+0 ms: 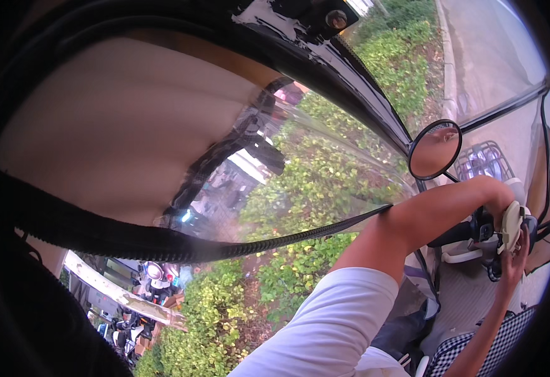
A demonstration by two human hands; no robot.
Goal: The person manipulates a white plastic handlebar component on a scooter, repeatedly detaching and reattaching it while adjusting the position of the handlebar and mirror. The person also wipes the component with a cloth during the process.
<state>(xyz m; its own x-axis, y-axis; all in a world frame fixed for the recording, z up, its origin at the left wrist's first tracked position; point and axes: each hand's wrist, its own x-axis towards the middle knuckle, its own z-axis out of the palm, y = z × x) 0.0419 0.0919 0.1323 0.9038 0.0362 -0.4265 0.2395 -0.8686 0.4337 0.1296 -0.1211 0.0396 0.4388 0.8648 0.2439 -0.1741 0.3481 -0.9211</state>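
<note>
My left arm reaches across to the handlebar (pixel 454 235) at the right, wrist bent down. There my left hand (pixel 500 196) grips the upper part of a cream plastic cover (pixel 512 227); most of its fingers are hidden. Lower down, my right hand (pixel 515 264) holds the same cover by its near edge, fingers raised along its side. The cover stands over the middle of the handlebar, among dark fittings. I cannot make out how it is fixed there.
A round mirror (pixel 435 149) rises beside my left forearm, with a wire basket (pixel 485 159) ahead. Clear plastic sheeting with a black zipper (pixel 281 242) hangs on my left, against a black frame bar (pixel 363 100). Bushes (pixel 325 157) grow outside. A checkered seat (pixel 519 323) lies below.
</note>
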